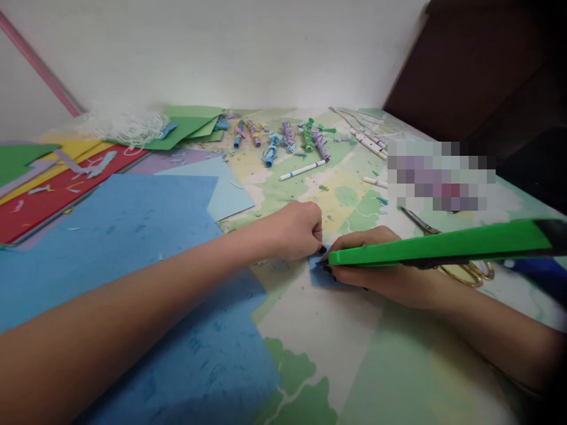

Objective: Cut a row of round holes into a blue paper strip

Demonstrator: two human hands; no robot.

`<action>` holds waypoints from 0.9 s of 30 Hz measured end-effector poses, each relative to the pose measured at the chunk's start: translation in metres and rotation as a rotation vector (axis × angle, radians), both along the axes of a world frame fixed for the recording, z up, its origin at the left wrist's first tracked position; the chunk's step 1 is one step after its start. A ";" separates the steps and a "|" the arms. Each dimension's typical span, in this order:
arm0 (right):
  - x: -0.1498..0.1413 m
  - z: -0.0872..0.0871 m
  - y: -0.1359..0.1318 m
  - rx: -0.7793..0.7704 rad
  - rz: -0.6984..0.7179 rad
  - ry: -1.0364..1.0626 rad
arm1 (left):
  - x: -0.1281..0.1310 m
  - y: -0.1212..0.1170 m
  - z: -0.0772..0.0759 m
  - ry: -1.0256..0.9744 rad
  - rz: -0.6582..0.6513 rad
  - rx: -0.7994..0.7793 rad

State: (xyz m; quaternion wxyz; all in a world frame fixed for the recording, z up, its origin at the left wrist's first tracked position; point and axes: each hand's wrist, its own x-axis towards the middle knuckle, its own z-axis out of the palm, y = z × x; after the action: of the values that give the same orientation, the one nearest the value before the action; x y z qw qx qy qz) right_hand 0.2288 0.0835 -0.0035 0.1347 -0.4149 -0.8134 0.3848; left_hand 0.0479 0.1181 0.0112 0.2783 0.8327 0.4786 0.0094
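Note:
Across the middle, my left hand (292,231) is curled closed, its dark-nailed fingertip pressing the upper edge of a small blue paper piece (316,275). My right hand (390,280) is wrapped round a long green utility knife (443,243), whose body reaches to the right edge of the view. The knife's dark tip meets the small blue paper, though my fingers partly hide the contact. Under my left forearm lies a large blue paper sheet (146,206) with a stepped right edge. Scissors (425,223) with gold handles lie behind my right hand, partly hidden by the knife.
Small decorated paper rolls (289,136) stand or lie at the back. White markers (302,170) lie nearer. At left are red paper (84,183), green sheets (186,130) and a white string heap (124,125). Paper scraps dot the patterned tablecloth (323,354). A blurred patch covers the right.

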 end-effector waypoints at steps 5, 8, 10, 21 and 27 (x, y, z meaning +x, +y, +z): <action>-0.005 0.001 0.010 -0.145 0.065 0.047 | -0.004 -0.007 -0.001 -0.030 0.127 -0.048; -0.009 0.001 0.013 -0.097 0.053 0.033 | -0.007 -0.007 -0.005 -0.083 0.162 -0.082; -0.012 0.001 0.013 0.011 0.044 0.015 | -0.010 -0.006 -0.008 -0.148 0.157 -0.140; -0.012 -0.011 0.005 0.191 -0.001 -0.073 | -0.022 0.009 -0.013 -0.309 0.067 -0.421; -0.011 -0.013 0.006 0.162 0.018 -0.038 | -0.021 0.011 -0.013 -0.298 0.082 -0.444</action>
State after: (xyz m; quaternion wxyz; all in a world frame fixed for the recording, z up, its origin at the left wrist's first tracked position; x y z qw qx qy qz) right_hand 0.2179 0.0894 -0.0162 0.1489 -0.4028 -0.8479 0.3108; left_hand 0.0267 0.1287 -0.0016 0.5209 0.7206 0.4560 0.0378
